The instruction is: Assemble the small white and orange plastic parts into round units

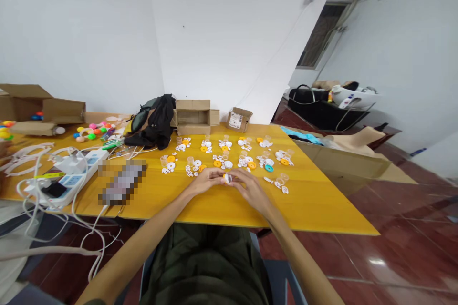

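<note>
Between my left hand (207,181) and my right hand (246,185) is a small white and orange plastic part (226,179). The fingers of both hands are closed around it, just above the near half of the yellow table (214,207). Beyond my hands lie several groups of small parts: clear cups, white discs and white cut-out pieces. Among them are an orange disc (252,165), a teal disc (269,168) and a clear cup (163,160). To the right of my right hand lie loose white pieces (277,184).
A power strip (80,176) with tangled white cables and a blurred-out phone (123,183) lie on the left. A black bag (157,119), an open cardboard box (193,118) and a smaller box (239,120) stand along the wall. Coloured balls (96,128) sit at the far left.
</note>
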A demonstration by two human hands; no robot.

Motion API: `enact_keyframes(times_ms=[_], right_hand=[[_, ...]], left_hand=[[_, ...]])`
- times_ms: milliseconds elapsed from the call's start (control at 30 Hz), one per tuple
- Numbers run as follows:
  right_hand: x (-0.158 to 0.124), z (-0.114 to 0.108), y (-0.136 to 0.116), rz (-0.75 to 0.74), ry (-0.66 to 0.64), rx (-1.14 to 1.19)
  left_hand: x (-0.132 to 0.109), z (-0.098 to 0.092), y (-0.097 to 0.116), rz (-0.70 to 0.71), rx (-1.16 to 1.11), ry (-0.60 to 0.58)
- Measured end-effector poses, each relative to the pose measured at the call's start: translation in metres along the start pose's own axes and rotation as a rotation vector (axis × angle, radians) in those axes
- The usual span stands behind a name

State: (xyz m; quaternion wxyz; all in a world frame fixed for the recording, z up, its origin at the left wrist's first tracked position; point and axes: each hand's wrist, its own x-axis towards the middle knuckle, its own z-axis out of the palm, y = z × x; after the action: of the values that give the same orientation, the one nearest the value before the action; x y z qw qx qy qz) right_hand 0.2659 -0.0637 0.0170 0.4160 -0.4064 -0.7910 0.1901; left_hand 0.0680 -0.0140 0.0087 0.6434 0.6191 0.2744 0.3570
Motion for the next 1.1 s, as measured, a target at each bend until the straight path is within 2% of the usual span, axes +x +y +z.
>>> enact_keyframes(times_ms=[300,633,1100], right_hand=[[-0.0007,-0.0002,0.0007,-0.007,-0.016,-0.052],[-0.0001,0.0017,-0.0062,0.170,-0.010,0.072],[-0.0018,0.0089,-0.0018,0.264,-0.005,0.116]], left_hand=[[0.0013,-0.0013,-0.0036,-0.003,0.000,-0.014],[-0.0007,0.0006,-0.0024,-0.024,0.030,0.047],[-0.0022,0.0084,-0.0028,-0.021,0.068,0.033]])
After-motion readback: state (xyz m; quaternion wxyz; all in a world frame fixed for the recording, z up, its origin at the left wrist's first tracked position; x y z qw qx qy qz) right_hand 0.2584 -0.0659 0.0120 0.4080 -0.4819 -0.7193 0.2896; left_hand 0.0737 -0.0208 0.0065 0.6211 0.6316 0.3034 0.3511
